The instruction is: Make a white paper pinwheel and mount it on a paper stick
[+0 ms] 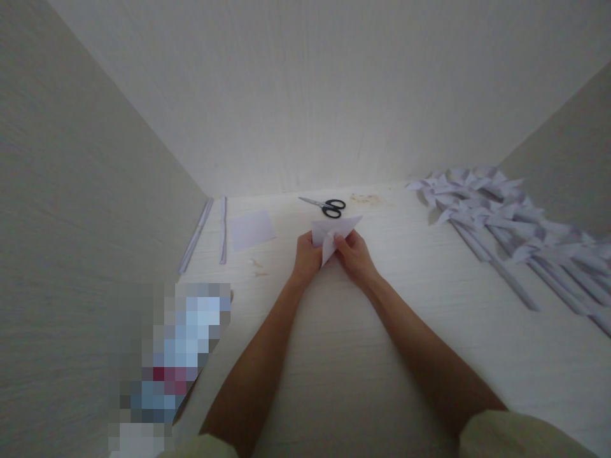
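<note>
At the far left of the worktop [363,356], against the wall, lie two rolled paper sticks [210,230], with a flat paper square [251,229] just beside them and a few small scraps [258,267] near it. None of these has been worked up yet.

Your left hand [306,256] and right hand [354,254] meet in the middle, both pinching one folded sheet of paper [334,230]; each grip is closed on it, fingertips at a crease, the sheet held just above the surface. It shows pointed flaps, so I judge the folding partly done, with no stick on it.

Just behind it rest the scissors [327,206], blades closed and untouched.

To the right, well apart from your hands, a row of finished paper pinwheels [496,219] on sticks covers that side. By that pile, many are complete, and the one in your hands, plus the square and sticks at left, remain.
</note>
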A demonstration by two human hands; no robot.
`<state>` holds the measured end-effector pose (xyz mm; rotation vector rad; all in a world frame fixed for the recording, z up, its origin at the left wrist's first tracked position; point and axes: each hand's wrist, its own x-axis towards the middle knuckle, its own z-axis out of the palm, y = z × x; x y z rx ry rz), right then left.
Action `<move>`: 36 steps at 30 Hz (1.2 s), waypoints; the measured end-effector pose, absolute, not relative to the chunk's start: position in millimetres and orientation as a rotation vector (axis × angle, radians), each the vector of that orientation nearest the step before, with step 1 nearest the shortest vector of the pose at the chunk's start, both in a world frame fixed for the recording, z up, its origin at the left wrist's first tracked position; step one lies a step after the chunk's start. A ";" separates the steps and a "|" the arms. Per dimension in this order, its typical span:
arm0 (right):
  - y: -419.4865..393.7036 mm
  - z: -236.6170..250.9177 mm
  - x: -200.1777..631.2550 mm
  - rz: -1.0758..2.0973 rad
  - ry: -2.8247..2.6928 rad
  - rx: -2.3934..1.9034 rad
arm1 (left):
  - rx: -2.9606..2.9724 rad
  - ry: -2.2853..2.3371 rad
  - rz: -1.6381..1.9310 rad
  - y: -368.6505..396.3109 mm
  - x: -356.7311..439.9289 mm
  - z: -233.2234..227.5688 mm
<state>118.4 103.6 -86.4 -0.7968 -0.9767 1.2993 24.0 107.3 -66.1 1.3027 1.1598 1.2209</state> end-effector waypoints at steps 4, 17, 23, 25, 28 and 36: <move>103.4 -88.8 120.3 1.281 -0.963 -0.836 | 1.322 1.156 1.204 106.5 23.3 -64.8; 102.6 -86.5 120.0 1.254 -0.965 -0.953 | 1.340 1.022 1.152 107.1 23.7 -67.8; 101.8 -83.0 120.5 1.242 -0.912 -0.957 | 1.157 0.907 1.064 111.7 25.9 -78.4; 101.5 -82.0 120.7 1.237 -0.891 -0.969 | 1.082 0.904 1.055 113.2 26.4 -80.7; 100.8 -80.8 121.4 1.209 -0.907 -1.000 | 1.041 0.879 1.056 113.3 26.5 -80.1; 100.3 -79.6 121.4 1.201 -0.887 -0.996 | 1.232 0.881 1.011 107.7 23.8 -73.6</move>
